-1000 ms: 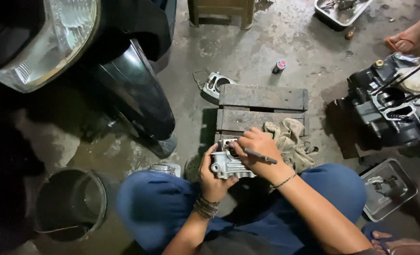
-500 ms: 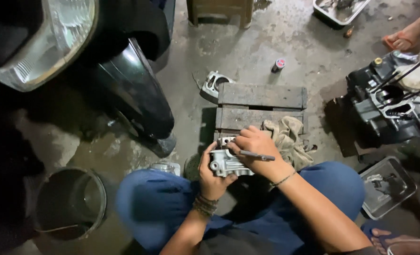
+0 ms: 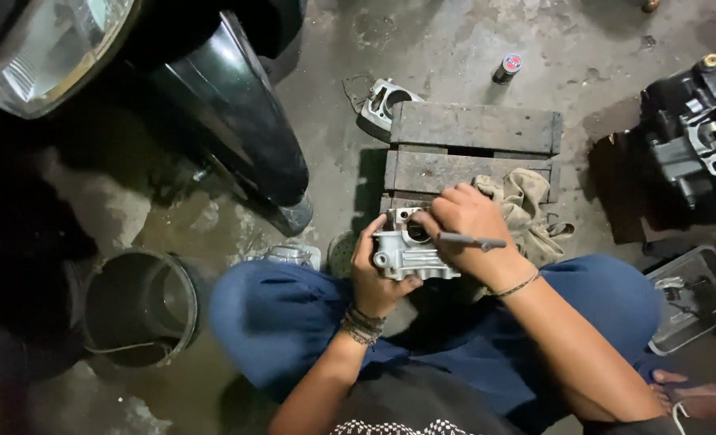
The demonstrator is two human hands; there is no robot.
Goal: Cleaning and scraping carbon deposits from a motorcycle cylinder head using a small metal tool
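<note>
**Grey metal engine part gripped above the lap**

Held by left hand (image 3: 376,278), fingers curled around the left end of grey metal engine part (image 3: 410,254), thumb pressed on its lower edge. Covered from above by right hand (image 3: 469,228), fingers bent and closed around thin metal tool (image 3: 472,240), handle sticking out to the right past the knuckles. Just beyond the fingertips: wooden block (image 3: 472,149) with dirty rag (image 3: 527,201). Near left wrist: round metal bucket (image 3: 140,306).
</note>
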